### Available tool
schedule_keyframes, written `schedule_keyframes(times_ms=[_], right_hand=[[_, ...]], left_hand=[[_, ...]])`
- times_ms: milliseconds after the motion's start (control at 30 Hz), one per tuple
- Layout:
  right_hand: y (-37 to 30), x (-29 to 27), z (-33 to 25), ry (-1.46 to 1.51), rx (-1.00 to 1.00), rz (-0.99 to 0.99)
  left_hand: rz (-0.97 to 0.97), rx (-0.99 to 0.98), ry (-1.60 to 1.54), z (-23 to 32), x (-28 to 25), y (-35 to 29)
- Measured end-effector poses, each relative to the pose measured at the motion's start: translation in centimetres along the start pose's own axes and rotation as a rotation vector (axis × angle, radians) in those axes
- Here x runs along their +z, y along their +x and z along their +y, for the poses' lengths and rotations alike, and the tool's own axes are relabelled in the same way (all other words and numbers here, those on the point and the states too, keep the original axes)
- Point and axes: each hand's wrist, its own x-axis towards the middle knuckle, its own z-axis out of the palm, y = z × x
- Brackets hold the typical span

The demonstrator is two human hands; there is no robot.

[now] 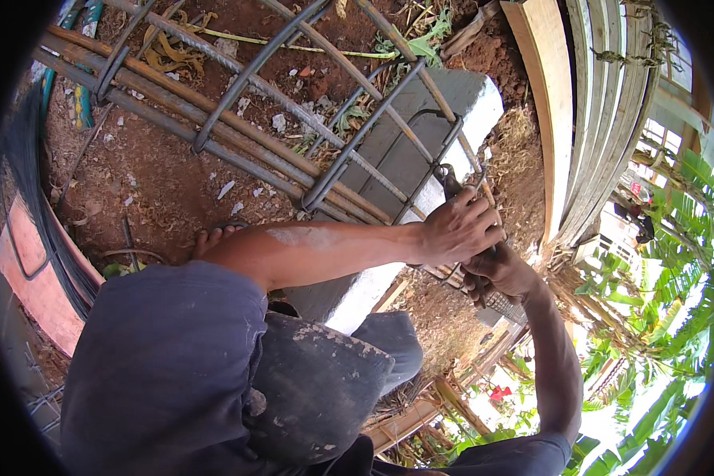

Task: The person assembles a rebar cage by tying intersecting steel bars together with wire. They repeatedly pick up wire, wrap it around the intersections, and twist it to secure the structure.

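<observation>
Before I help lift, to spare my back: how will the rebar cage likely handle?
The rebar cage probably feels heavy, with several long metal bars. Cross hoops should make it fairly stiff. Brownish, ribbed surfaces likely resist slipping.

Long round steel bars [166,94]: rusty brown, some dull grey. Square-bent dark-grey steel stirrups [248,74]. Loose reddish-brown soil [147,186], flecked white. Long concrete-looking block [464,85]: grey top, bright white side. Bundle of thin black wire [38,186]. Flat salmon-pink panel [28,297]. Plain dark-navy cloth sleeve [166,357], left arm. Long pale-tan wooden plank [546,95]. Weathered grey wooden boards [607,119], streaked darker. Crumpled ochre-brown dry leaves [165,57]. Broad bright-green leaves [694,262]. Small bright-red flower [499,393].
</observation>
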Motion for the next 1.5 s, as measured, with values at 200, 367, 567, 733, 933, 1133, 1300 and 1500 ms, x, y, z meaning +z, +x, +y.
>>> schedule_keyframes(times_ms=[200,367,567,733,933,1133,1300,1500], right_hand=[[-1.4,0.6,0.0,-1.313,-0.428,1.059],[-1.2,-2.3,-0.6,-1.134,-0.318,0.779],[-0.5,-3.3,-1.5,-1.112,-0.264,0.422],[-0.1,-4.0,-1.6,-1.269,-0.1,0.505],[-1.6,-6.3,-5.1,-0.55,0.071,0.118],[-2.3,0.1,-3.2,-1.427,-0.38,1.064],[0.1,-2.8,-0.7,-1.404,-0.237,1.109],[0.9,-2.0,-0.9,-1.075,-0.078,0.775]], left_hand=[[-0.259,-0.302,-0.054,-1.0,0.8,4.8],[-0.25,-0.225,-0.013,-0.8,0.4,5.4],[0.078,-0.099,0.123,-0.4,2.3,2.8],[-0.051,-0.168,0.034,-0.5,3.7,3.1],[0.372,-0.086,0.095,-0.4,2.5,3.7],[0.005,-0.25,0.005,-2.4,2.3,5.1],[-0.391,-0.305,-0.301,-2.2,-0.4,7.5],[-0.289,-0.103,0.052,-2.1,1.6,5.0]])
